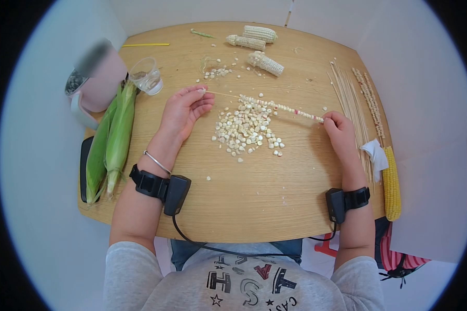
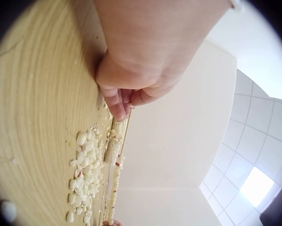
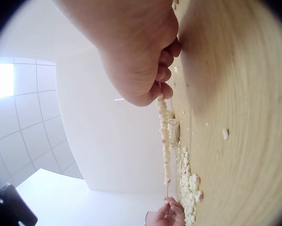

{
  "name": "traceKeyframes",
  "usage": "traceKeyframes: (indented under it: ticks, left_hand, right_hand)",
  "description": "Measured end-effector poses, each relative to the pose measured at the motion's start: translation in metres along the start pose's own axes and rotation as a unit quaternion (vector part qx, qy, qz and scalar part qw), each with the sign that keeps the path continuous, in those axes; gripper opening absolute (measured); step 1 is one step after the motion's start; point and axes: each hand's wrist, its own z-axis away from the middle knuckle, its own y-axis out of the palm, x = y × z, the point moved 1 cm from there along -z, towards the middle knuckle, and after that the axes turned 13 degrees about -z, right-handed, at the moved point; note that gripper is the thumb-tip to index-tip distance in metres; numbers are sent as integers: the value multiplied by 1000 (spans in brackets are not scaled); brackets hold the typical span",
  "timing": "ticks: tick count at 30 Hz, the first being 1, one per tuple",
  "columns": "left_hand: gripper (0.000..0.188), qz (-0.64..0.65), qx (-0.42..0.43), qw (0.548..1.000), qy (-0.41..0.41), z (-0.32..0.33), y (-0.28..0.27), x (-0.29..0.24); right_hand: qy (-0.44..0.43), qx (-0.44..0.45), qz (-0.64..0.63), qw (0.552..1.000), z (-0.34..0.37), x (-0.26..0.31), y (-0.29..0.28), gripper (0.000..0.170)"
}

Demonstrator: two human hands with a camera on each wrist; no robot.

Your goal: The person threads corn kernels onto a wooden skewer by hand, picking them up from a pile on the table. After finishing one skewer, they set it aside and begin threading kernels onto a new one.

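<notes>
A thin wooden skewer [image 1: 224, 94] stretches between both hands over the table, strung with pale corn kernels [image 1: 283, 107], a few of them reddish. My right hand [image 1: 341, 136] pinches its right end, just past the last threaded kernel. At the left tip, thumb and forefinger of my left hand [image 1: 184, 111] pinch a small white corn kernel [image 1: 203, 90]; the other fingers are loosely bent. Bare wood shows between that kernel and the threaded row [image 3: 164, 141]. Beneath the skewer lies a heap of loose kernels [image 1: 244, 127], also beside my left hand in the left wrist view.
Stripped and part-stripped cobs [image 1: 266, 63] lie at the back. Bare skewers [image 1: 347, 98], filled skewers [image 1: 367, 96], a tissue [image 1: 376, 154] and a yellow cob [image 1: 392, 184] line the right edge. Green-husked corn [image 1: 120, 129], a plastic cup [image 1: 148, 78] and a pink mug [image 1: 101, 78] stand left.
</notes>
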Motion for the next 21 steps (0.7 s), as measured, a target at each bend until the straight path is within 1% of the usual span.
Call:
traceKeyframes:
  ticks: [4, 6, 15, 19, 21]
  left_hand:
    - [22, -12, 4, 1000, 1, 2, 0, -2]
    - [21, -23, 7, 1000, -1, 1, 0, -1]
    - [19, -60, 26, 998, -4, 1, 1, -1]
    - [19, -67, 31, 997, -3, 3, 2, -3]
    - [16, -59, 35, 998, -7, 3, 2, -3]
  right_hand:
    - [-9, -3, -7, 1000, 0, -2, 0, 15]
    - [6, 1, -9, 1000, 0, 0, -1, 15]
    - [19, -1, -1, 1000, 0, -1, -2, 15]
    - [27, 2, 21, 999, 0, 2, -2, 16]
    - [22, 1, 23, 1000, 0, 0, -2, 16]
